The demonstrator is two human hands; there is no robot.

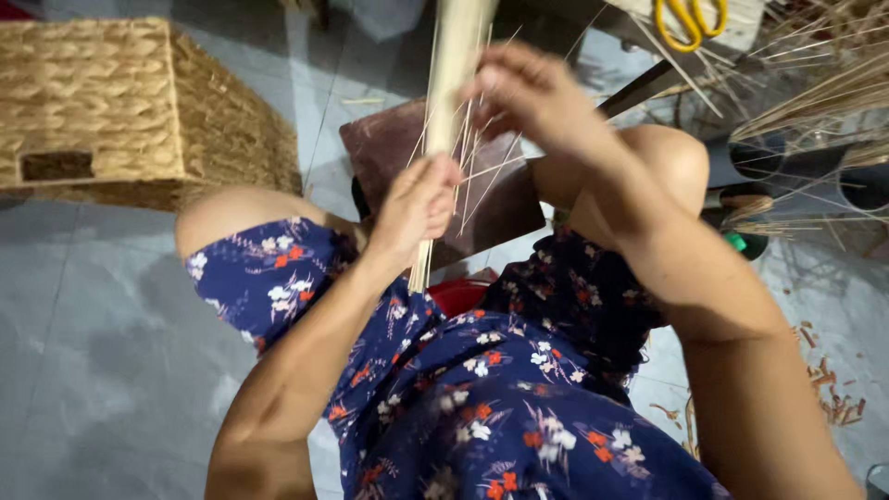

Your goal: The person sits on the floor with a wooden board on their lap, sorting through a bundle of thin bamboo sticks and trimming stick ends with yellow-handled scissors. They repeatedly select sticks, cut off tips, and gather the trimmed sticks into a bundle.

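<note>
A bundle of thin pale straw stalks (454, 56) stands upright in front of me, its top running out of view. My left hand (419, 202) is closed around the bundle near its lower end, above my lap. My right hand (526, 91) is higher up, fingers pinched on a few loose stalks that splay out from the bundle. Both knees show under a navy floral dress (482, 389).
A large woven basket (111, 102) sits upside down at the left on the grey tiled floor. A dark wooden board (500, 199) lies beyond my knees. Yellow-handled scissors (690, 18) rest at the top right, with more straw (815, 93) and cut scraps (833, 389) at the right.
</note>
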